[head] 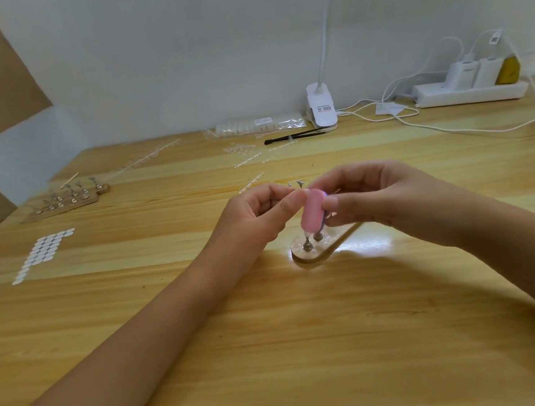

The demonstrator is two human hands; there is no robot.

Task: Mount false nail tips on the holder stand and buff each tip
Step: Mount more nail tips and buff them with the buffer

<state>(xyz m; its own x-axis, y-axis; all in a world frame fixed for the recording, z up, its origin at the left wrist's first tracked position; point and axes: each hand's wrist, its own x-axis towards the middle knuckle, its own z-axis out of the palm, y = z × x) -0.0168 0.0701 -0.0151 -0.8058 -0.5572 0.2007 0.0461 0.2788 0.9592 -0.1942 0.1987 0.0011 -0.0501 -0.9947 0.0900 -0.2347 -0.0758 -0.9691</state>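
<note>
A wooden holder stand (320,250) with metal pegs lies at the table's middle. Over it my right hand (388,197) grips a pink buffer block (311,213), held upright with its lower end near the front pegs. My left hand (260,211) pinches something small against the buffer's top edge with thumb and forefinger; the thing itself is hidden. A metal peg (300,183) shows just behind the fingers. Most of the stand is covered by my right hand.
A second wooden stand with pegs (65,201) sits at far left, a sheet of white adhesive dots (42,253) in front of it. Loose clear nail tips and strips (247,159), a bag of tips (259,125), a black brush (292,136), a clip lamp (321,107) and a power strip (470,92) line the back.
</note>
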